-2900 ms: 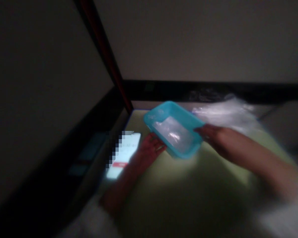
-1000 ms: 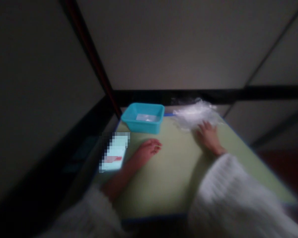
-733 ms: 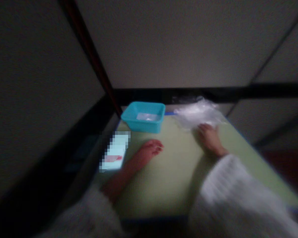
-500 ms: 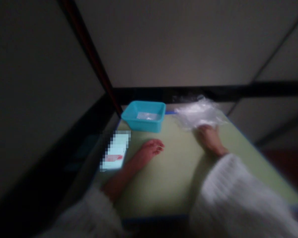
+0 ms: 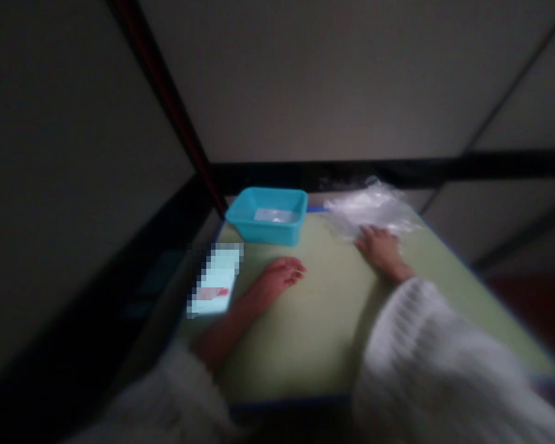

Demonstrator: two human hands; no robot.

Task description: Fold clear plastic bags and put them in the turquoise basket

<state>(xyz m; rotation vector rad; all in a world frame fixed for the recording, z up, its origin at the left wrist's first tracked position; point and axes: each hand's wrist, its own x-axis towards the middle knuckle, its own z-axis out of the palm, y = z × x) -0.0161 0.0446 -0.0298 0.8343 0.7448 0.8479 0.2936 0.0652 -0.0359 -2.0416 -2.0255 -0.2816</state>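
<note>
My left hand (image 5: pixel 284 274) rests over the middle of the table, its fingers curled together. A thin pale loop or strand (image 5: pixel 298 272) shows at its fingertips, too small and blurred to name. At the near edge of a crumpled clear plastic bag (image 5: pixel 372 203), my right hand (image 5: pixel 380 248) lies palm down with the fingers spread. Its fingertips touch the plastic or the table just before it; nothing is seen gripped in them. Beyond my left hand stands a turquoise plastic basket (image 5: pixel 271 233) with some whitish flat packets (image 5: pixel 275 215) inside.
A lit, pixelated phone-like screen (image 5: pixel 217 277) lies at the table's left edge. The table (image 5: pixel 324 333) has a yellow-green top with a blue rim. Dark-trimmed walls (image 5: pixel 328 80) close in behind and on the left.
My right hand has shifted slightly left and away from me along the bag's near edge, and its fingers show more spread. My left hand stays almost where it was.
</note>
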